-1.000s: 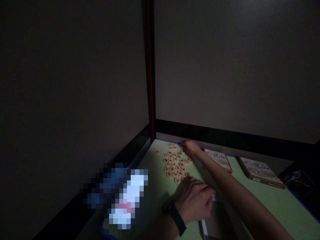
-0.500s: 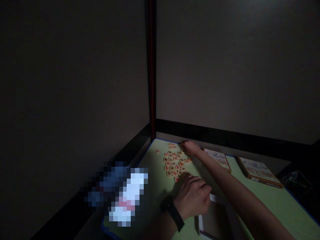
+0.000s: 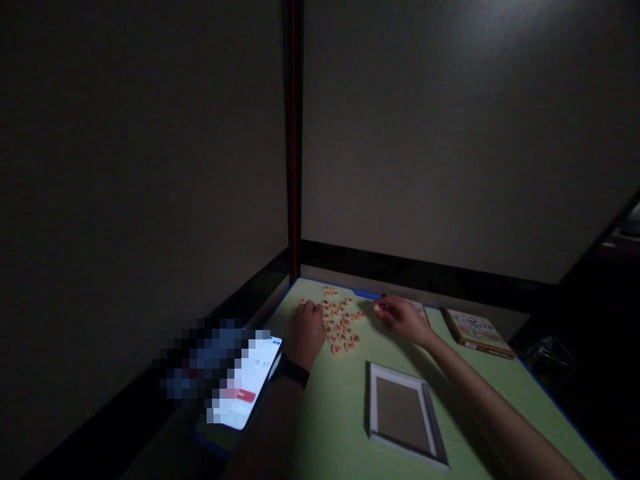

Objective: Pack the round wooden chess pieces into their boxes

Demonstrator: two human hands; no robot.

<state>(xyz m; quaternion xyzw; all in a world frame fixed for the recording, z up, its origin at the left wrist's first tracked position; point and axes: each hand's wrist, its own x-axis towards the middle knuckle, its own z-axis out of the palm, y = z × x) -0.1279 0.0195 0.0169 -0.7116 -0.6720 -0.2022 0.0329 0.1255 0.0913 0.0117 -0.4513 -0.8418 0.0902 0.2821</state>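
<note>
Round Chinese chess pieces, pale with red or dark characters, lie in a loose cluster on the green tabletop. At the cluster's left edge is my left hand, wearing a dark watch. Its fingers are bent and held together, and the back of the hand hides whatever is beneath them. To the right of the cluster, my right hand pinches one chess piece between thumb and fingers, raised slightly off the table. An open shallow box with a white rim and brown inside lies nearer to me.
A lit phone stands at the table's left edge, partly pixelated. A printed flat box lies at the back right, and another printed box is partly behind my right hand. Walls border the table's left and far sides.
My left hand has moved left and away from me, from the cluster's near side to its left edge. My right hand has come back rightward from the far edge. The shallow box is now uncovered.
</note>
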